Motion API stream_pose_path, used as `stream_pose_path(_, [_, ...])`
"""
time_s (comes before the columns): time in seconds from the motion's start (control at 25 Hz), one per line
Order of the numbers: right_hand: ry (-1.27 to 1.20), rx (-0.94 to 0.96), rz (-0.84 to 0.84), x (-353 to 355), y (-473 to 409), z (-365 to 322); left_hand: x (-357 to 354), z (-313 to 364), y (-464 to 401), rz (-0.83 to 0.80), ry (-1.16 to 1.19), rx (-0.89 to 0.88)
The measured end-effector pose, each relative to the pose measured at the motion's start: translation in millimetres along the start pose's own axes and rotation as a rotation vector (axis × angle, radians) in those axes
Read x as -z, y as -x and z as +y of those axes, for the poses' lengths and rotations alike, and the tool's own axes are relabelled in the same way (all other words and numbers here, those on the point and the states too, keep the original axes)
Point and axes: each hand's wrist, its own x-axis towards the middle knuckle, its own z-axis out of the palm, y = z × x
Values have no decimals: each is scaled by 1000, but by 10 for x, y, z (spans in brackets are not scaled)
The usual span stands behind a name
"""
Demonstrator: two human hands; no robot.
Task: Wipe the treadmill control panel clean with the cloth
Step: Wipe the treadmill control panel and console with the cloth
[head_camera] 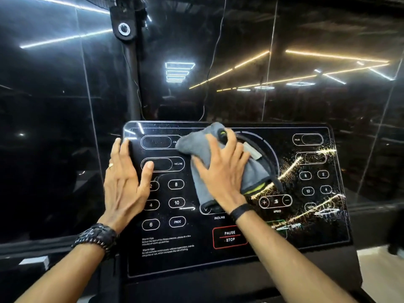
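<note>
The treadmill control panel (310,228) is a glossy black slab with white button outlines and a red PAUSE/STOP box. A grey cloth (254,173) with a black edge and a green stripe lies crumpled on the panel's upper middle. My right hand (223,169) presses flat on the cloth, fingers spread, covering its centre. My left hand (123,182) rests open on the panel's left edge, fingers over the rim and the thumb near the INCLINE readout. The panel's right side shows speckles and light streaks.
A dark glossy wall (306,40) stands behind the panel and mirrors the ceiling lights. A black post (131,84) rises at the panel's upper left. A strip of pale floor (380,272) shows at the lower right.
</note>
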Motion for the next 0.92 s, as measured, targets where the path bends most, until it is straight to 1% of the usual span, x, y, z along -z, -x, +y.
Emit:
stream_pose_path(0.08, [-28, 71, -1, 35, 302, 138, 8, 5, -7, 0, 21, 14])
stream_pose_path(0.12, [-18, 73, -3, 46, 407, 270, 11, 7, -2, 0, 25, 13])
stream_pose_path(0.16, [6, 40, -4, 57, 431, 408, 13, 9, 3, 1, 25, 8])
stream_pose_path(0.24, [45, -116, 14, 28, 229, 566, 14, 15, 3, 2, 6, 5])
stream_pose_path(0.32, [46, -256, 46, 13, -141, 466, 6, 28, -1, 0, -22, 9])
stream_pose_path(0.36, [40, -265, 44, 6, -293, 338, 3, 26, -1, 1, -35, 9])
stream_pose_path(0.44, [27, -163, 19, -14, -412, 46, -7, 11, 1, 9, -50, 4])
stream_pose_path(0.56, [-2, 70, -30, 21, -61, -200, -13, -6, 10, 17, -40, 1])
stream_pose_path(0.64, [-42, 202, -40, 64, 289, -83, -6, -15, 1, 26, -37, 6])
stream_pose_path(0.72, [-54, 254, -36, 101, 499, 196, 2, -11, -2, 26, -31, 12])
stream_pose_path(0.76, [-52, 228, -28, 105, 500, 337, 7, -6, 1, 26, -30, 14])
stream_pose_path(0.84, [-39, 91, 1, 77, 292, 490, 7, 8, 7, 23, -45, 13])
stream_pose_path(0.92, [-19, -36, 45, 33, -56, 388, 2, 21, 7, 15, -60, 20])
